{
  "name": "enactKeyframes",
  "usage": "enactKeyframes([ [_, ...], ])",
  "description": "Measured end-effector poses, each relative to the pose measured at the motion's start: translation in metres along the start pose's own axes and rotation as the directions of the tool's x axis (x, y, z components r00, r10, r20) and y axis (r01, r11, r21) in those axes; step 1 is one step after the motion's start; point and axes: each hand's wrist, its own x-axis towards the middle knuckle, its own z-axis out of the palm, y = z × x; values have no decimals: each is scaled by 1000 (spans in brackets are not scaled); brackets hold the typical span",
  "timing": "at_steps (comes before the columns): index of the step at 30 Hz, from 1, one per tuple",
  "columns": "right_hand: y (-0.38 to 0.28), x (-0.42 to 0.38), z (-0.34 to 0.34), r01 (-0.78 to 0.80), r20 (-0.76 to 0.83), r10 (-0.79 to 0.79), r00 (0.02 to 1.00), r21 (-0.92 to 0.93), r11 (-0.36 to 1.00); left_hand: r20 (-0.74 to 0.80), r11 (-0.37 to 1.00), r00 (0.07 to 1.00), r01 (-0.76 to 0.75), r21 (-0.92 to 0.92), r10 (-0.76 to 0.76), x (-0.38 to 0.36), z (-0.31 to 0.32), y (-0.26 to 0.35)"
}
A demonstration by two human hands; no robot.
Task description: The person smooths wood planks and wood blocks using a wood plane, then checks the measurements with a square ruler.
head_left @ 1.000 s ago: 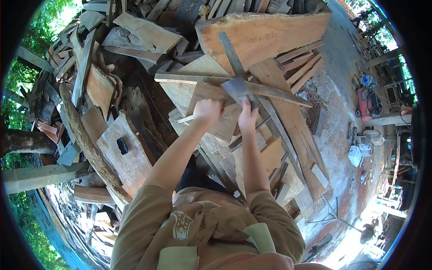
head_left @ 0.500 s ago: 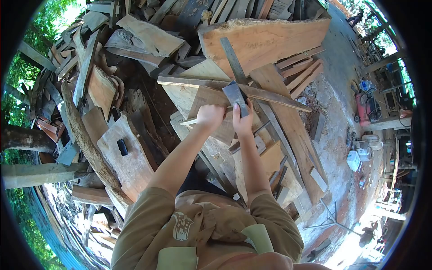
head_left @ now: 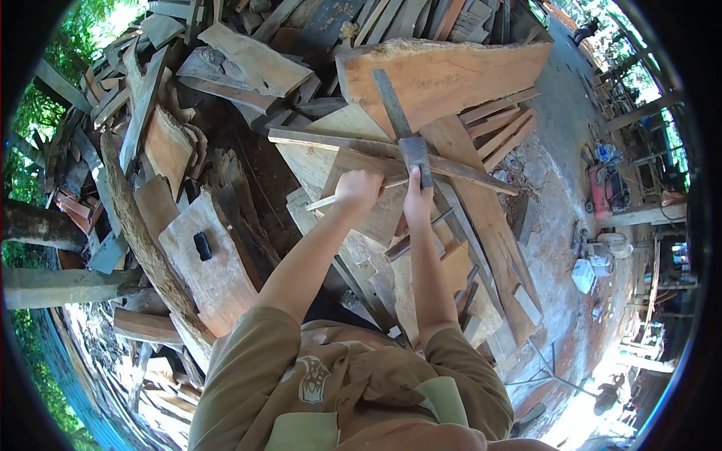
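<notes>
My left hand (head_left: pixel 359 188) is closed around a thin wooden stick (head_left: pixel 322 203), whose pale end sticks out to the left of the fist. My right hand (head_left: pixel 418 201) grips a dark, flat metal head (head_left: pixel 414 156), with the thumb resting on its lower part. The stick seems to run from my left fist toward this head, like a handle. Behind both hands a long narrow wooden bar (head_left: pixel 338 140) crosses the boards. A grey metal strip (head_left: pixel 391 101) rises above the head and overlaps a large wood slab (head_left: pixel 451 79).
Stacked boards (head_left: pixel 481 218) lie beneath and right of my hands. A black object (head_left: pixel 202 246) rests on a pale board (head_left: pixel 214 282) at left. Wood scraps are piled at the upper left. A red machine (head_left: pixel 602 188) stands at right, and a person (head_left: pixel 587 30) is far off.
The metal head has turned more upright and moved slightly right and down with my right hand. My left hand has shifted a little right. The view has moved slightly.
</notes>
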Motion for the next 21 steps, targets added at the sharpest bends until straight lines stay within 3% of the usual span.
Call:
enactKeyframes([
  [2,-12,-7,1,54,91,-54,994,8,999,15,1000,1000,-2,-4,2,-1,2,0],
  [4,-1,-15,4,111,95,-101,990,-98,989,3,1000,1000,-3,6,3,-2,3,1],
  [7,5,-18,10,165,-25,-163,986,110,980,16,1000,1000,4,-8,-3,-3,1,2],
  [11,-2,-19,17,138,-54,-132,990,118,983,-6,1000,1000,2,-3,-2,0,3,0],
  [19,-3,-12,27,243,-234,-213,949,105,964,-15,999,999,-29,-35,28,10,-1,-8],
  [20,-5,-16,28,224,-243,-191,951,114,968,5,999,1000,-29,-21,29,7,-3,-8],
  [21,-8,-16,25,95,-221,-72,973,95,991,-66,998,998,4,-62,-9,6,-5,-5],
])
